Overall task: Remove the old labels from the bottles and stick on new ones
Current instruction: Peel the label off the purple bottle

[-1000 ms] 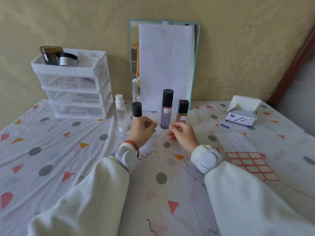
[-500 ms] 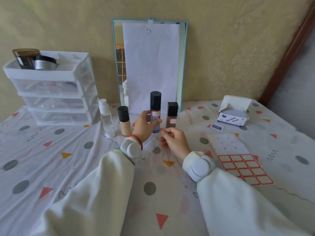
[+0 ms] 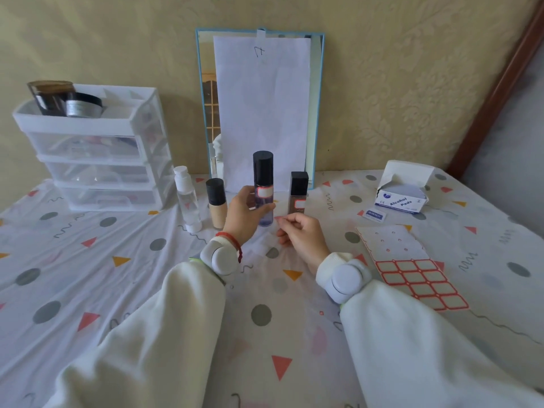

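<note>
Sleeves of white fleece fill the near edge of the view, and beyond them our two hands work over the patterned white cloth surface. Our right hand hovers just above the cloth with its fingers curled toward the thumb; whether they pinch a peeled label we cannot tell, since nothing shows clearly between them. To its right lies the white sheet of red-bordered sticker labels, its farther rows already stripped bare.

Slightly farther, our left hand wraps thumb and fingers round the lower body of the tall clear bottle with purple liquid and a black cap, which stands upright and carries a red-bordered label. Just right of it, apart, stands the square brown bottle with a black cap, also labelled. Left of our hand are the beige bottle with a black cap and the slim clear bottle with a white cap, neither showing a label.

We judge the risk lies in the crowding: lifting or turning the purple bottle could knock its upright neighbours over on the soft cloth. A label peeled in haste may tear or leave residue.

Farther off sit the open white box of alcohol pads, the white plastic drawer unit and the blue-framed mirror covered by white paper.
</note>
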A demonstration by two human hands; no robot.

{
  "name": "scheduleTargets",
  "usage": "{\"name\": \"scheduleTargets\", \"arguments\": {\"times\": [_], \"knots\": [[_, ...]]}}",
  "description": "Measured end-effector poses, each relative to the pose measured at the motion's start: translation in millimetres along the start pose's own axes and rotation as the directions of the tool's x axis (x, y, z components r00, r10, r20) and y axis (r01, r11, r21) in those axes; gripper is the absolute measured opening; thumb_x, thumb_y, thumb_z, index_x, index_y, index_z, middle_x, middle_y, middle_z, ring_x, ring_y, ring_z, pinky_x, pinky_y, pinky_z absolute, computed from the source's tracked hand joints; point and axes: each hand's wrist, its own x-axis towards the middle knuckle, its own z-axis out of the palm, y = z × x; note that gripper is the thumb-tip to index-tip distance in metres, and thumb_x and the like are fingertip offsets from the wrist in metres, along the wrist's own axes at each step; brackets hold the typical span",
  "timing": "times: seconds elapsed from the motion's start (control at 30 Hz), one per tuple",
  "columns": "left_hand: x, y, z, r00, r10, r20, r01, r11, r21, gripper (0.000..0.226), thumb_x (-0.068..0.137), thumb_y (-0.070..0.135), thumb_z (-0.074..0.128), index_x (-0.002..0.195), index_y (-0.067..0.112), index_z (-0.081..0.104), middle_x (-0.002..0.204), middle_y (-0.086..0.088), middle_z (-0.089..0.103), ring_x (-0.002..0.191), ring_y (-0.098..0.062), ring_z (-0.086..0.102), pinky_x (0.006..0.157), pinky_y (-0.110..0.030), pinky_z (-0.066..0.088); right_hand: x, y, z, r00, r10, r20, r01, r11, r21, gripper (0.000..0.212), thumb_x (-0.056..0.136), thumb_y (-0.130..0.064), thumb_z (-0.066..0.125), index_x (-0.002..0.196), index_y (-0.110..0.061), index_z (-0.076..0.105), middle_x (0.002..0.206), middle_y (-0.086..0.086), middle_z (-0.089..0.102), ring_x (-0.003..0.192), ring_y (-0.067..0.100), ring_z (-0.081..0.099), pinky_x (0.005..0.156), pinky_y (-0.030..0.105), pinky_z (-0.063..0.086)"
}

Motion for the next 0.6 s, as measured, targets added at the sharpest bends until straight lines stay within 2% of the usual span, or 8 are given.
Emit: {"name": "scheduleTargets", "arguments": {"times": [0.03, 0.13, 0.23, 0.3, 0.4, 0.53, 0.6], "knots": [[-4.8, 3.3, -5.0, 1.000, 0.006, -0.003, -0.006, 1.000, 0.000, 0.032, 0.080, 0.014, 0.075, 0.106, 0.011, 0.057, 0.087, 0.000, 0.065, 0.084, -0.016, 0.063, 0.072, -0.012, 0.050, -2.8, -3.3, 1.1, 1.000, -0.006, 0.006, 0.006, 1.000, 0.002, 0.017, 0.095, -0.015, 0.058, 0.095, 0.000, 0.065, 0.069, 0.003, 0.065, 0.056, 0.009, 0.061, 0.058, 0.018, 0.052], [-21.8, 9.8, -21.7, 1.000, -0.011, -0.004, 0.011, 1.000, -0.018, 0.031, 0.079, 0.014, 0.076, 0.105, 0.009, 0.059, 0.091, -0.006, 0.068, 0.086, -0.021, 0.066, 0.078, -0.027, 0.054, -12.4, -12.9, 7.2, 0.999, -0.017, 0.035, 0.016, 1.000, 0.012, 0.014, 0.095, -0.011, 0.056, 0.095, 0.001, 0.064, 0.069, 0.004, 0.064, 0.053, 0.009, 0.060, 0.054, 0.016, 0.051], [-38.3, 12.2, -34.9, 1.000, -0.015, 0.000, 0.015, 0.994, -0.110, 0.029, 0.080, 0.012, 0.075, 0.106, 0.006, 0.061, 0.092, -0.010, 0.070, 0.087, -0.024, 0.068, 0.079, -0.029, 0.056, -17.9, -17.5, 15.1, 0.998, -0.027, 0.050, 0.026, 0.999, 0.020, 0.012, 0.095, -0.012, 0.056, 0.093, -0.003, 0.063, 0.070, 0.004, 0.065, 0.056, 0.010, 0.061, 0.056, 0.017, 0.052], [-49.5, 12.3, -43.0, 1.000, -0.019, 0.002, 0.019, 0.988, -0.154, 0.028, 0.081, 0.010, 0.074, 0.107, 0.006, 0.062, 0.093, -0.010, 0.071, 0.089, -0.025, 0.069, 0.082, -0.033, 0.056, -21.8, -18.6, 21.9, 0.998, -0.035, 0.052, 0.034, 0.999, 0.020, 0.012, 0.095, -0.015, 0.057, 0.093, -0.006, 0.064, 0.074, 0.003, 0.068, 0.063, 0.012, 0.064, 0.059, 0.019, 0.054], [-63.3, 8.3, -54.0, 1.000, -0.005, 0.012, 0.007, 0.986, -0.169, 0.022, 0.084, 0.011, 0.071, 0.104, 0.009, 0.064, 0.090, -0.004, 0.072, 0.086, -0.018, 0.070, 0.081, -0.030, 0.056, -25.2, -16.6, 36.1, 0.995, -0.056, 0.079, 0.055, 0.998, 0.006, 0.015, 0.095, -0.019, 0.057, 0.099, -0.008, 0.066, 0.090, 0.005, 0.071, 0.079, 0.013, 0.069, 0.064, 0.019, 0.055], [-69.8, 2.3, -59.2, 0.999, -0.047, 0.027, 0.052, 0.976, -0.211, 0.028, 0.086, 0.013, 0.068, 0.111, 0.001, 0.064, 0.103, -0.015, 0.071, 0.094, -0.025, 0.069, 0.087, -0.036, 0.055, -24.5, -11.4, 50.2, 0.992, -0.077, 0.101, 0.080, 0.997, -0.021, 0.025, 0.098, -0.021, 0.052, 0.110, -0.004, 0.066, 0.103, 0.011, 0.070, 0.095, 0.022, 0.068, 0.079, 0.030, 0.058], [-69.3, 0.3, -60.9, 0.997, -0.069, 0.026, 0.072, 0.982, -0.175, 0.024, 0.087, 0.016, 0.068, 0.108, 0.007, 0.066, 0.102, -0.013, 0.070, 0.094, -0.024, 0.067, 0.087, -0.037, 0.055, -25.5, -5.2, 53.5, 0.991, -0.071, 0.113, 0.073, 0.997, -0.013, 0.026, 0.098, -0.024, 0.051, 0.111, -0.007, 0.067, 0.105, 0.007, 0.070, 0.098, 0.021, 0.067, 0.082, 0.030, 0.057]]}}
